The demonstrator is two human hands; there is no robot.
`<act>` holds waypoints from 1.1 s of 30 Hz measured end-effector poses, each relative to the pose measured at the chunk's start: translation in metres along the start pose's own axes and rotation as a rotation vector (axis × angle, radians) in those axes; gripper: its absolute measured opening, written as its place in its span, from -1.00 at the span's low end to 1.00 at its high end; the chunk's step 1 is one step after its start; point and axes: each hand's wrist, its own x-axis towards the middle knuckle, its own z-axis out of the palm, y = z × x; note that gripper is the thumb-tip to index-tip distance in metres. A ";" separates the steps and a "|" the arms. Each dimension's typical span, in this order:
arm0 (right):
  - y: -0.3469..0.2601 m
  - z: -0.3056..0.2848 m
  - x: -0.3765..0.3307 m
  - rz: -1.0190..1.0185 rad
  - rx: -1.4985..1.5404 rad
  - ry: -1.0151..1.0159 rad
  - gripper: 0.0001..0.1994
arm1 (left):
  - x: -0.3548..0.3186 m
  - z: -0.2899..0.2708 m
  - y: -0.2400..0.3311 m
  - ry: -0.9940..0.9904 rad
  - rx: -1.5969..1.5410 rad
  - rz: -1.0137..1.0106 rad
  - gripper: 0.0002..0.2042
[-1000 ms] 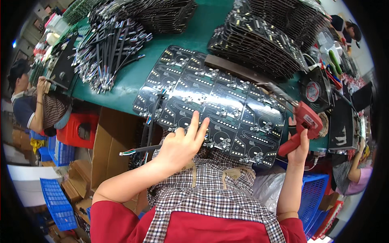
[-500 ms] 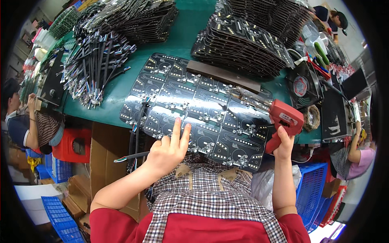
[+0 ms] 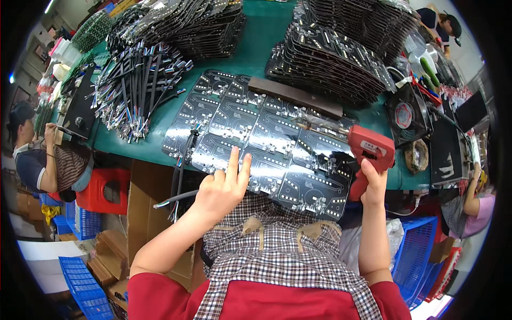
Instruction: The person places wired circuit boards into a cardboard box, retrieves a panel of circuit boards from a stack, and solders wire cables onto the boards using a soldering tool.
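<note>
A panel of black circuit boards (image 3: pixel 226 114) lies across the front of the green table, its near edge overhanging toward my apron. My left hand (image 3: pixel 223 186) rests at its near edge, index and middle fingers stretched onto the boards, the others curled; it grips nothing. A red pistol-shaped soldering gun (image 3: pixel 373 143) is in my right hand (image 3: pixel 374 184), fingers wrapped round its handle. The gun's metal nose points left over the panel's right half; whether the tip touches cannot be told. Black cables (image 3: pixel 178 178) with coloured wire ends hang by the panel's left edge.
A dark bar (image 3: pixel 293 97) lies along the panel's far edge. Beyond stand stacks of boards (image 3: pixel 330 66) and a pile of cables (image 3: pixel 136 90). At the right are a black fan (image 3: pixel 402 117) and a round holder (image 3: pixel 416 154). Other people sit at both sides.
The soldering gun has moved left and slightly farther in over the panel with my right hand. My left hand keeps its two fingers on the boards. The whole view has shifted slightly.
</note>
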 end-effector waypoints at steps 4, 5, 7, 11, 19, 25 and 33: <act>0.008 -0.010 0.005 -0.037 0.188 -0.048 -0.51 | -0.002 -0.005 -0.006 -0.129 -0.113 0.001 -0.43; 0.002 -0.006 0.007 -0.088 0.229 -0.092 -0.52 | -0.001 -0.007 -0.008 -0.226 -0.253 -0.043 -0.31; -0.004 -0.011 0.005 -0.137 0.275 -0.140 -0.52 | 0.005 -0.016 -0.009 -0.307 -0.387 -0.107 -0.28; -0.006 -0.036 -0.013 -0.213 0.204 -0.171 -0.46 | -0.002 -0.028 0.009 -0.102 -0.457 -0.057 -0.41; 0.007 -0.044 -0.052 -0.095 0.327 -0.022 -0.45 | 0.003 -0.012 0.069 0.300 -0.365 0.119 -0.67; 0.017 -0.022 -0.064 -0.154 0.363 -0.056 -0.48 | 0.007 -0.008 0.062 0.337 -0.392 0.136 -0.68; 0.025 0.008 -0.046 -0.371 0.032 -0.022 -0.49 | 0.009 -0.011 0.064 0.323 -0.416 0.077 -0.72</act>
